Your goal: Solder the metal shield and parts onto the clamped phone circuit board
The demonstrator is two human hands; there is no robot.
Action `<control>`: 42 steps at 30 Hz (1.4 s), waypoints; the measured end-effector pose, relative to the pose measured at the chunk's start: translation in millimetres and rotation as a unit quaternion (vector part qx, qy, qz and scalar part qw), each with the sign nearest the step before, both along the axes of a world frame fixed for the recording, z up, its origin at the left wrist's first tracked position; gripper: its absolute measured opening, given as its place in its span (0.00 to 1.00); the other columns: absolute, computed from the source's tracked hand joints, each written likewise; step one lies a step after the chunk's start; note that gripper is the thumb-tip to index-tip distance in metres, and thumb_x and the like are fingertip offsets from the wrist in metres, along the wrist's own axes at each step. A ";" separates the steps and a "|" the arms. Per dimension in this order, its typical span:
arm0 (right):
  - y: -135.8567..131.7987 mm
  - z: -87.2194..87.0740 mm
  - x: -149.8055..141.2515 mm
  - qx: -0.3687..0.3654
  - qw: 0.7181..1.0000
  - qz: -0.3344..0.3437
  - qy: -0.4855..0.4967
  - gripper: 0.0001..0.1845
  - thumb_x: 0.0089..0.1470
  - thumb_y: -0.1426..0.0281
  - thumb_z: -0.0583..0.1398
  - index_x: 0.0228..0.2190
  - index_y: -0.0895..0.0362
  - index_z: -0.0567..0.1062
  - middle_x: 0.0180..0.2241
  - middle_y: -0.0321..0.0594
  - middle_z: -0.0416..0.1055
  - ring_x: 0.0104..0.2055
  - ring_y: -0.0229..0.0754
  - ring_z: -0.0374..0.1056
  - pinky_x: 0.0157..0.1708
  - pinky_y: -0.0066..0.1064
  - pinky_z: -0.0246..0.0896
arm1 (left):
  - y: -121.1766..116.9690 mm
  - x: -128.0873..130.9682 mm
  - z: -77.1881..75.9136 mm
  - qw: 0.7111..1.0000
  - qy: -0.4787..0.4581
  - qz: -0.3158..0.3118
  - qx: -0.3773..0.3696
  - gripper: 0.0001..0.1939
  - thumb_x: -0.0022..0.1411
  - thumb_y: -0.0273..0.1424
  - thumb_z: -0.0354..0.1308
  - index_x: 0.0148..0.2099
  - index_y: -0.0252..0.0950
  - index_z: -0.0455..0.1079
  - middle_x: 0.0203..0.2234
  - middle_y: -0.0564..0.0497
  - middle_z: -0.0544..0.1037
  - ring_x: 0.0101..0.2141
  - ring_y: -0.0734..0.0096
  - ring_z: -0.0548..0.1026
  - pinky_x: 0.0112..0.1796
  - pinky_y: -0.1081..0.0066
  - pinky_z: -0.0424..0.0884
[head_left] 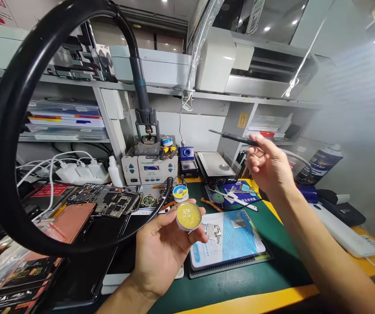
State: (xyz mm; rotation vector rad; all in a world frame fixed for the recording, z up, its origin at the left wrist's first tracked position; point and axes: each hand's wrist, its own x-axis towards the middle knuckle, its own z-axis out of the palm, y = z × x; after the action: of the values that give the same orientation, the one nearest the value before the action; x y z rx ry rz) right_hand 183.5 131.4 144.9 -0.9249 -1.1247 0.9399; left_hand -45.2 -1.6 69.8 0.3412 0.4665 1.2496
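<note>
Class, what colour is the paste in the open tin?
The paste is yellow, seen best in the head view.

A round open tin of yellow flux paste, silver rim showing, sits tilted between thumb and fingertips of the left hand, while a slim black pointed tool juts from the raised right hand's fingers.

Phone repair workshop: soldering station, circuit board.
</note>
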 end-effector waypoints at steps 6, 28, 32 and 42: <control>-25.0 -10.7 6.7 -0.038 0.991 0.057 0.111 0.07 0.53 0.65 0.67 0.31 0.54 0.77 0.25 0.33 0.70 0.18 0.29 0.61 0.14 0.18 0.59 | 2.9 1.9 -6.6 1.000 0.016 0.001 0.008 0.14 0.62 0.29 0.57 0.45 0.28 0.79 0.40 0.34 0.83 0.31 0.58 0.81 0.36 0.62 0.79; -91.6 -60.7 0.6 -0.059 0.991 0.108 -0.049 0.04 0.50 0.60 0.71 0.30 0.44 0.83 0.17 0.36 0.76 0.13 0.47 0.71 0.13 0.35 0.69 | -0.4 4.5 -9.8 0.996 0.047 -0.008 0.081 0.18 0.62 0.30 0.61 0.54 0.37 0.77 0.44 0.43 0.83 0.46 0.51 0.82 0.51 0.57 0.74; -92.8 -55.6 -3.8 -0.036 0.990 0.115 -0.079 0.03 0.52 0.60 0.70 0.30 0.44 0.83 0.15 0.36 0.75 0.14 0.44 0.70 0.15 0.31 0.67 | -1.4 0.2 -12.4 0.992 0.084 -0.020 0.095 0.19 0.63 0.32 0.61 0.56 0.38 0.74 0.48 0.44 0.82 0.48 0.50 0.81 0.54 0.55 0.73; -84.2 -64.7 0.3 -0.101 0.985 0.137 0.003 0.04 0.47 0.63 0.72 0.27 0.46 0.83 0.19 0.38 0.76 0.15 0.44 0.69 0.12 0.32 0.67 | -0.8 11.0 -17.9 0.937 0.282 0.105 0.176 0.20 0.65 0.37 0.61 0.56 0.37 0.71 0.50 0.37 0.80 0.48 0.47 0.81 0.49 0.52 0.79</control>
State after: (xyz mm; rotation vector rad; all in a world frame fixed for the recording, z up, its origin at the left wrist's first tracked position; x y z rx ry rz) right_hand 183.8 47.2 80.2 -0.9440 -1.1869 1.2989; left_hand -34.2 -2.4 51.8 0.9905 0.7837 1.4408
